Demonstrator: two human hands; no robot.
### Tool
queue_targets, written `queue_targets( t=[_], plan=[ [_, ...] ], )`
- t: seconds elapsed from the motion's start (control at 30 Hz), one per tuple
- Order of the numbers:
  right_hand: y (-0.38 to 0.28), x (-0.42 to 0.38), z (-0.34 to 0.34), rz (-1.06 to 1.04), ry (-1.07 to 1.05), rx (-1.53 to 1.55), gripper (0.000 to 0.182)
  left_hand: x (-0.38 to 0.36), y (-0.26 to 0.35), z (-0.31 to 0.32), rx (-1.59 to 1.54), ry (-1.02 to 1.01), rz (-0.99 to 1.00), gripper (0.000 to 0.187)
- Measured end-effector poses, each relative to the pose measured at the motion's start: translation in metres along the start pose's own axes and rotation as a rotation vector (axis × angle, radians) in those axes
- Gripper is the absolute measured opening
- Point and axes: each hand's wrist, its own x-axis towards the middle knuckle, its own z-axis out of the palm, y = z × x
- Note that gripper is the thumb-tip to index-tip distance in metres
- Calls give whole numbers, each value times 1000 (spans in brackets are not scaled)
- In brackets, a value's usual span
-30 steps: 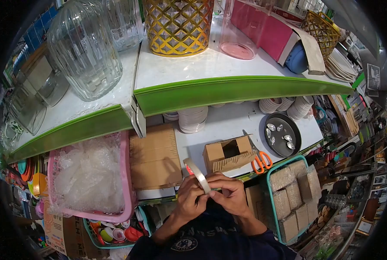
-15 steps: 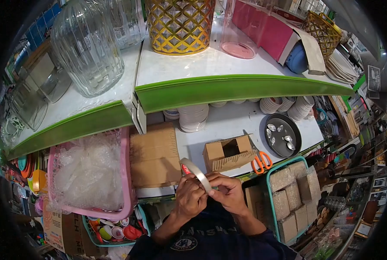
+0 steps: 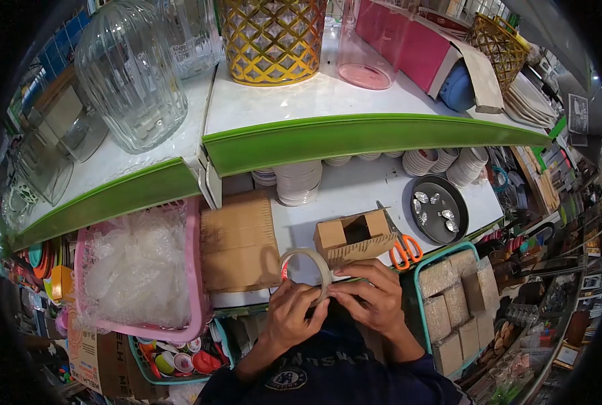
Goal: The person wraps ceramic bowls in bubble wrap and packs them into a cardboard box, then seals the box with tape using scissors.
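Observation:
A roll of clear adhesive tape [image 3: 324, 270] is held up in front of my chest, its ring opening facing me and a bit of red showing on the inner core. My left hand [image 3: 293, 316] is closed on the lower part of the roll. At the roll's right edge my right hand [image 3: 372, 297] has its thumb and fingertips pinched together on the tape; the tape's end is too small to make out. Just beyond the hands stands a small open cardboard box [image 3: 355, 236]. Orange-handled scissors [image 3: 405, 252] lie beside it on the right.
Flattened cardboard [image 3: 240, 236] and a pink basket [image 3: 196, 283] of bubble wrap lie left. A dark round pan [image 3: 441, 226] holds small foil pieces. A teal basket [image 3: 424, 304] of wrapped blocks stands right. Above runs a green-edged shelf [image 3: 375, 131] with glass jars.
The tape roll has turned from nearly edge-on to show its open ring. My right hand has shifted right, its fingers now at the roll's right edge.

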Motion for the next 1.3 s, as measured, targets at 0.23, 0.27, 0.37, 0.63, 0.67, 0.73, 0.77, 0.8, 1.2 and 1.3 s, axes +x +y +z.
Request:
queue_targets(
  t=[0.23, 0.27, 0.37, 0.63, 0.67, 0.73, 0.77, 0.8, 1.2, 1.3],
  plan=[
    [2, 7, 4, -81, -22, -116, 19, -1, -2, 2, -3, -27, -15, 17],
    [2, 6, 4, -49, -54, -87, 18, -2, -2, 2, -2, -27, -17, 17],
    [5, 4, 5, 19, -90, 19, 12, -4, -4, 0, -42, -54, -21, 16],
    [5, 3, -7, 521, -255, 519, 17, -14, -24, -6, -253, -88, 115, 18],
    [3, 4, -7, 520, -256, 519, 17, -15, -20, -8, -253, -87, 115, 18],
    [-1, 5, -6, 522, -274, 494, 16, -15, -7, -12, -331, -160, -292, 25],
    [-4, 7, -8, 524, -274, 493, 16, -13, -4, -11, -333, -161, -294, 25],
    [-7, 11, -10, 560, -353, 451, 14, -10, 0, -9, -422, -131, -370, 32],
    [-10, 9, -2, 552, -481, 378, 18, 3, 8, -9, -450, -200, -584, 40],
    [-9, 9, 0, 530, -454, 392, 18, 2, 6, -8, -448, -164, -554, 38]
  ],
)
